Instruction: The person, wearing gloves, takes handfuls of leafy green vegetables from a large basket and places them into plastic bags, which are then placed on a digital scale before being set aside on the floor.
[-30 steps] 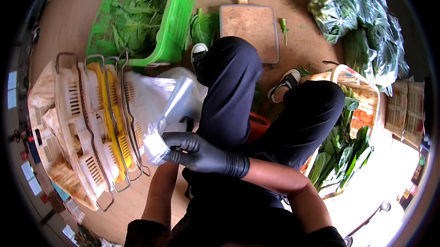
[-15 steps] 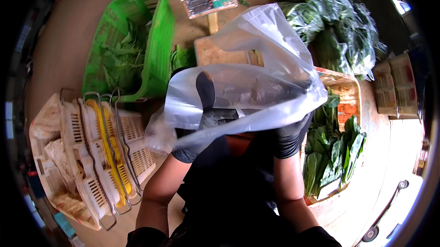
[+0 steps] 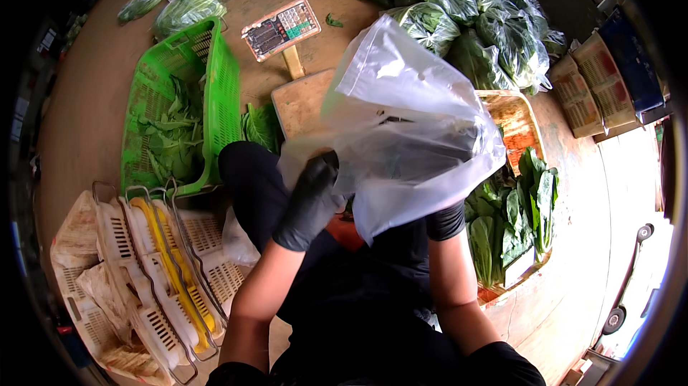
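Note:
A large translucent plastic bag point(image 3: 401, 85) is spread out in front of me, its mouth loose and billowing. My left hand point(image 3: 313, 196), in a black glove, pinches the bag's near left edge. My right hand point(image 3: 447, 221), gloved as well, holds the bag's right side; the plastic covers most of it, and its fingers show only as a dark shape through the film. Beyond the bag stands a platform scale point(image 3: 304, 103) with a keypad display point(image 3: 281, 27) on a post. Close to my right forearm, a crate point(image 3: 527, 110) holds loose leafy greens point(image 3: 512, 225).
At the left, a green crate point(image 3: 226, 92) contains some leaves, with stacked white and yellow crates point(image 3: 154, 271) nearer me. Bagged greens point(image 3: 473, 13) are heaped at the far right. More bagged greens point(image 3: 188, 10) lie at the far left. Cartons point(image 3: 598, 88) stand at the right.
My left hand has moved from under the bag to its near left edge, and the bag's left part has swung and folded. My right hand stays at its side. The view has shifted.

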Motion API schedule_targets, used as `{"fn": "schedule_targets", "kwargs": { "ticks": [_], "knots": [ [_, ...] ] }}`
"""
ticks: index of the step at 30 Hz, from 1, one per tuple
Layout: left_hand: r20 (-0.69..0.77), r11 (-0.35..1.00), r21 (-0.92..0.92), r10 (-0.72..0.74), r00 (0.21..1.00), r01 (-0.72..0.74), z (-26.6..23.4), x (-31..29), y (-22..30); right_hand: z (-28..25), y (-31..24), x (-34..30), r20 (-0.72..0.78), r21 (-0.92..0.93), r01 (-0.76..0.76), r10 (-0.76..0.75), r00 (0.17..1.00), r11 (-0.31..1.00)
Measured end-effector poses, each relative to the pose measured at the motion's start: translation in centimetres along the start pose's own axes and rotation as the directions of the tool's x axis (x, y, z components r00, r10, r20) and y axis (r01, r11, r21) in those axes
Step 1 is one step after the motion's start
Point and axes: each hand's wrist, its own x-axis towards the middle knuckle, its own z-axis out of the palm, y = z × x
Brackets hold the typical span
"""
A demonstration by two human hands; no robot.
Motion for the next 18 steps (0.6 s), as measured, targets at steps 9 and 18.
{"fn": "schedule_targets", "kwargs": {
  "ticks": [9,18],
  "knots": [
    [0.074,0.999,-0.046,0.015,0.997,-0.012,0.7,-0.2,0.0,0.4,-0.2,1.6,0.036,0.532,-0.213,0.229,0.973,0.819],
    [-0.384,0.750,0.660,0.274,0.882,0.054,-5.2,0.9,2.0,3.5,0.0,3.9,-0.147,-0.167,-0.218,0.194,0.970,0.962]
  ]
}}
